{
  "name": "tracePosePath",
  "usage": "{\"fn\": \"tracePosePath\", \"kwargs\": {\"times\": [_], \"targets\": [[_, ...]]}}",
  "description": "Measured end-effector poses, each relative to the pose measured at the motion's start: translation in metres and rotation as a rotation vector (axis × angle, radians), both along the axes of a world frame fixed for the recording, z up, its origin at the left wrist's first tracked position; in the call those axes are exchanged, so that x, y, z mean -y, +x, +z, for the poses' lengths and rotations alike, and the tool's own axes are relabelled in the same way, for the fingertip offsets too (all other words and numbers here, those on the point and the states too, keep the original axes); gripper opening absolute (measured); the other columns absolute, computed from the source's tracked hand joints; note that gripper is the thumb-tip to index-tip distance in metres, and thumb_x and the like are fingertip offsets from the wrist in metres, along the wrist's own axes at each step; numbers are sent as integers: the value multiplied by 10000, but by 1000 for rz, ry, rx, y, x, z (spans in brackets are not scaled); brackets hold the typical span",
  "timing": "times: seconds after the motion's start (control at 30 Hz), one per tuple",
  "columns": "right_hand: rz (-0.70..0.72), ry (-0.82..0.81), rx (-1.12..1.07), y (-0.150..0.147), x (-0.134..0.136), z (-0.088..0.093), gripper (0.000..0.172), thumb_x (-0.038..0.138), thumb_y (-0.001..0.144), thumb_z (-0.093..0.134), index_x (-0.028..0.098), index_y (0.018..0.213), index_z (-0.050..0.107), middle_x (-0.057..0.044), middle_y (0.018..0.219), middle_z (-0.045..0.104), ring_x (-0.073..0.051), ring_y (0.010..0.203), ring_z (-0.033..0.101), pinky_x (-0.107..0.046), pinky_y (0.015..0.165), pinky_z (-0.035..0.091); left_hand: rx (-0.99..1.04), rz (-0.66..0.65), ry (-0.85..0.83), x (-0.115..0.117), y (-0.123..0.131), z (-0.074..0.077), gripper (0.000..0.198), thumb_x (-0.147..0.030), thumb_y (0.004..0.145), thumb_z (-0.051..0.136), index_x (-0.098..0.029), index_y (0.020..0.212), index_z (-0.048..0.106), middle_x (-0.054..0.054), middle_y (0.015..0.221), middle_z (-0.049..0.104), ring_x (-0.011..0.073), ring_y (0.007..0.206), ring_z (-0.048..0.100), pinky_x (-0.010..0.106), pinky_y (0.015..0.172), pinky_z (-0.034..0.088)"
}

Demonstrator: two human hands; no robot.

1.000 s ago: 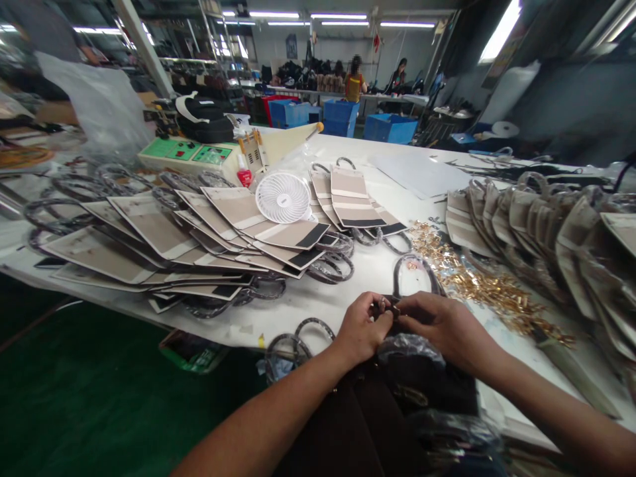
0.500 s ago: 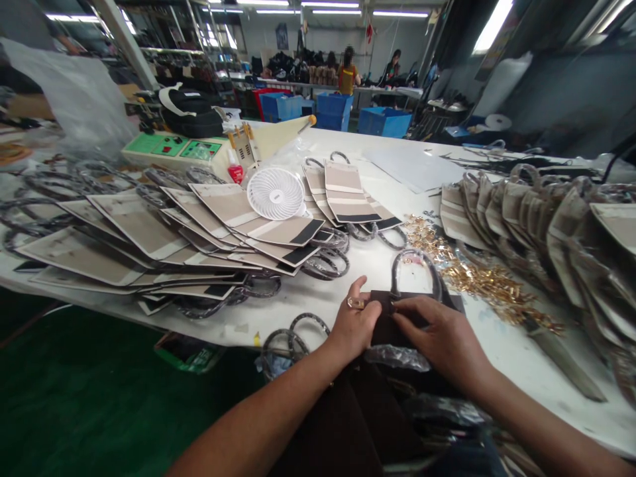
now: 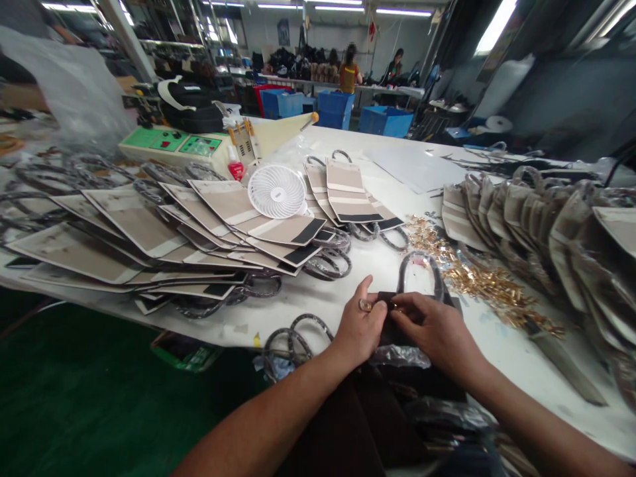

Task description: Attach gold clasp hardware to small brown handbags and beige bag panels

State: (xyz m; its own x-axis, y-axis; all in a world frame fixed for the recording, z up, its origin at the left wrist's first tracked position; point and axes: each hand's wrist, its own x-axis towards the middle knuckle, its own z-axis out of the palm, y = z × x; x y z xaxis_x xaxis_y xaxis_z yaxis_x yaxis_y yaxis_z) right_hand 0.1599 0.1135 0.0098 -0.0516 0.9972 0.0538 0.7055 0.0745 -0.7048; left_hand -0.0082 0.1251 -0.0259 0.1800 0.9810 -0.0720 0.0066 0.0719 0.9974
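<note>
My left hand (image 3: 360, 331) is closed on the left edge of a dark brown bag panel (image 3: 388, 335), thumb on top and index finger raised. At the panel's upper part, the thumb and fingertips of my right hand (image 3: 442, 328) pinch together around a small gold metal piece (image 3: 395, 307), mostly hidden by the fingers. A plastic-wrapped handle (image 3: 438, 281) arches beyond the panel, and another wrapped handle (image 3: 401, 356) lies on the near side. To the right, many loose gold metal pieces (image 3: 489, 286) are spread over the white table (image 3: 368, 265).
Beige panels with dark handles (image 3: 116, 222) are piled on the left, a white fan (image 3: 277, 191) among them. More wrapped bag pieces (image 3: 527, 212) stand in a row at right. A flat, dark strip-like tool (image 3: 566, 368) lies nearby. Blue bins (image 3: 385, 121) and people are in the background.
Both hands and the panel have shifted slightly right in view. A gold glint now shows at my right fingertips. The piles look unchanged.
</note>
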Motion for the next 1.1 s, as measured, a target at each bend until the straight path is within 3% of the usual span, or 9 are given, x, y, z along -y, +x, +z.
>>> {"fn": "tracePosePath", "kwargs": {"times": [0.17, 0.27, 0.37, 0.5, 0.67, 0.87, 1.0, 1.1], "targets": [[30, -23, 22, 2, -2, 1, 246, 442, 840, 639, 236, 952, 714, -20, 757, 732, -211, 632, 651, -329, 647, 513, 45, 6, -8, 2, -2, 4, 662, -325, 952, 546, -99, 1559, 409, -38, 772, 588, 135, 700, 530, 273, 745, 460], [102, -21, 67, 4, -3, 2, 218, 415, 868, 618, 243, 950, 723, -3, 739, 711, -200, 618, 622, -323, 651, 490, 49, 3, 8, 2, -2, 3, 645, -319, 967, 531, -93, 1560, 418, -37, 771, 592, 124, 680, 512, 263, 718, 456], [164, -17, 94, 5, -4, 0, 198, 380, 888, 597, 251, 951, 733, 5, 749, 712, -197, 625, 617, -319, 657, 478, 67, 6, -6, 2, 1, -2, 659, -286, 975, 514, -113, 1595, 376, -7, 864, 681, 124, 719, 572, 253, 729, 480], [164, -62, 103, 5, -6, -3, 189, 364, 896, 593, 260, 963, 736, 15, 747, 717, -202, 653, 637, -322, 660, 473, 104, 14, -31, 3, 4, -5, 657, -240, 971, 518, -135, 1603, 372, 58, 1083, 775, 166, 914, 695, 291, 890, 543], [90, -88, 19, 2, -11, -4, 174, 397, 873, 618, 261, 946, 697, 3, 775, 736, -218, 705, 685, -328, 685, 501, 51, 16, 30, 6, 3, 2, 625, -248, 985, 531, -188, 1596, 413, 79, 1304, 741, 192, 1134, 717, 338, 1084, 514], [25, -103, -76, -4, -19, -9, 184, 311, 847, 637, 257, 1017, 593, 38, 712, 697, -188, 629, 658, -290, 614, 463, 53, -29, 71, 3, 4, -1, 604, -251, 1002, 503, -223, 1599, 411, 67, 1340, 727, 190, 1189, 705, 350, 1105, 509], [81, -92, -4, -3, -32, -7, 211, 256, 829, 674, 246, 1039, 663, 45, 702, 698, -176, 633, 643, -283, 619, 439, -255, -54, 96, -12, -4, -3, 507, -259, 982, 531, -236, 1487, 569, 70, 1286, 751, 227, 1112, 733, 400, 1059, 529], [32, -23, -37, 27, -49, -2, 226, 345, 866, 687, 254, 1068, 733, 24, 777, 749, -184, 689, 680, -289, 668, 477, -553, -74, 218, -26, -11, 1, 415, -222, 937, 603, -248, 1343, 682, 72, 1261, 753, 264, 1120, 716, 442, 1036, 535]]}}
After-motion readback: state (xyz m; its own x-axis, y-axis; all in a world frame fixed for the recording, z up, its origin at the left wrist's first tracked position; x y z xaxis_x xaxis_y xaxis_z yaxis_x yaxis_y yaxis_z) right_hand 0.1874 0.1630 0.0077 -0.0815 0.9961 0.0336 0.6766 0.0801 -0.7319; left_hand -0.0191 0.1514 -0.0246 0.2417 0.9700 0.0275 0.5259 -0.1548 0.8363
